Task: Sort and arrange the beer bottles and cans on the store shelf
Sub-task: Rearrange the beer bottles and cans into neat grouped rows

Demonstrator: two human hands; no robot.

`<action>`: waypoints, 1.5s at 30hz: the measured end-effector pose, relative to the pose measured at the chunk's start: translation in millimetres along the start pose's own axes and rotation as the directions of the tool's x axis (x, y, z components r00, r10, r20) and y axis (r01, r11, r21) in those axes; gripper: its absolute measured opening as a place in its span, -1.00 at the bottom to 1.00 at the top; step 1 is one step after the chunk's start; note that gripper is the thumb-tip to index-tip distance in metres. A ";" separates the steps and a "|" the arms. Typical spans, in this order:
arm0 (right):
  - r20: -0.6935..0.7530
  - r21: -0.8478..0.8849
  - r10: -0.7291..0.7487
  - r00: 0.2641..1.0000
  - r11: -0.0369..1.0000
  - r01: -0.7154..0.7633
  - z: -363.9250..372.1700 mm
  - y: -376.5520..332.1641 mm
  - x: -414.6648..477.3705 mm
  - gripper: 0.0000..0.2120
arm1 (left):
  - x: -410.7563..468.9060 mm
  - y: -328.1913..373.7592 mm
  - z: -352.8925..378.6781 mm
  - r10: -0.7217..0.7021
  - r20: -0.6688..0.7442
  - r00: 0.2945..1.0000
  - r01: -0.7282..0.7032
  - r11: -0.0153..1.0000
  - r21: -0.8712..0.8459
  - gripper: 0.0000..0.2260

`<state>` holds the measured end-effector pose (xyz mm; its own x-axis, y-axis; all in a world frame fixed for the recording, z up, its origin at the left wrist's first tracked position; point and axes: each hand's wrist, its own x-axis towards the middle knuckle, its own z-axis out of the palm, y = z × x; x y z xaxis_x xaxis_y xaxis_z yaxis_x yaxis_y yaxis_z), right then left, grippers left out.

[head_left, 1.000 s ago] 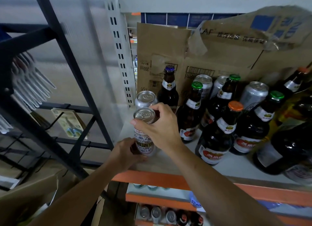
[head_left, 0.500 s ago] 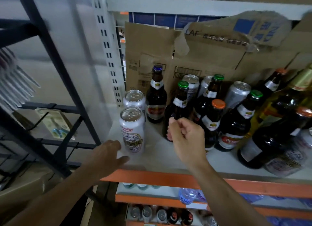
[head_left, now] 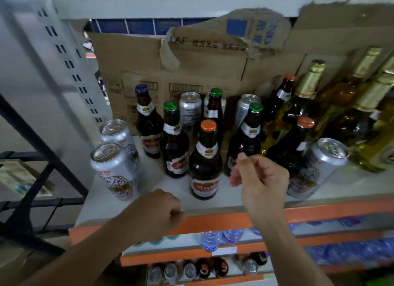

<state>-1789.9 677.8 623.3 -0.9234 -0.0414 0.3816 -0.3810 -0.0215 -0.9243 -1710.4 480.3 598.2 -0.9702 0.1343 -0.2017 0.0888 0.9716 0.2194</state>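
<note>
Two silver beer cans stand at the shelf's left end, the front can (head_left: 116, 170) just ahead of the rear can (head_left: 119, 136). Several dark bottles stand to their right: an orange-capped bottle (head_left: 205, 164) at the front, green-capped bottles (head_left: 173, 140) behind it, and a blue-capped bottle (head_left: 147, 123) at the back. Another silver can (head_left: 317, 168) leans at the front right. My left hand (head_left: 155, 211) hovers over the shelf's front edge, fingers curled, holding nothing. My right hand (head_left: 258, 181) is raised in front of a green-capped bottle (head_left: 248, 136), fingers loosely curled and empty.
Torn cardboard boxes (head_left: 191, 68) line the back of the white shelf (head_left: 341, 185). Tall gold-foiled bottles (head_left: 307, 102) crowd the right. The orange shelf rail (head_left: 319, 211) runs along the front; lower shelves hold water bottles and more cans. A black metal rack (head_left: 32, 147) stands at the left.
My right hand let go of the front can and moved right toward the bottles. My left hand left the can's base and drew back to the shelf edge. The view shifted right.
</note>
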 end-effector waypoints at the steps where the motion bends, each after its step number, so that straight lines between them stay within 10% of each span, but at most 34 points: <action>1: -0.030 -0.001 0.009 1.000 1.000 -0.009 -10.7 0.0 3.9 -0.61 | 7.7 8.6 0.8 0.033 -0.010 0.999 -0.034 0.998 -0.051 -0.59; 9: -0.278 -0.027 -0.028 0.960 0.999 0.021 -98.7 9.3 27.0 -0.60 | 65.3 82.0 9.2 0.174 -0.006 0.985 -0.170 0.952 -0.256 -0.61; 18: -0.379 -0.121 -0.034 0.925 0.993 -0.013 -177.0 24.9 64.5 -0.73 | 116.5 131.6 36.2 0.105 -0.003 0.994 -0.105 0.994 -0.035 -0.69; 28: -0.126 -0.109 0.024 0.992 0.993 -0.038 -190.0 41.4 96.7 -0.91 | 146.9 127.2 87.8 -0.041 -0.259 0.965 0.035 0.999 -0.030 -0.34; 45: 0.083 -0.071 -0.013 0.996 0.997 0.019 -165.7 73.9 109.4 -0.84 | 147.7 129.1 92.4 -0.164 -0.286 0.944 0.171 0.985 0.001 -0.42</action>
<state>-1926.8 837.2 596.1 -0.9111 -0.1243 0.3930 -0.4013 0.0491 -0.9146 -1821.4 643.6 508.5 -0.9950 -0.0881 0.0465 -0.0783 0.9804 0.1808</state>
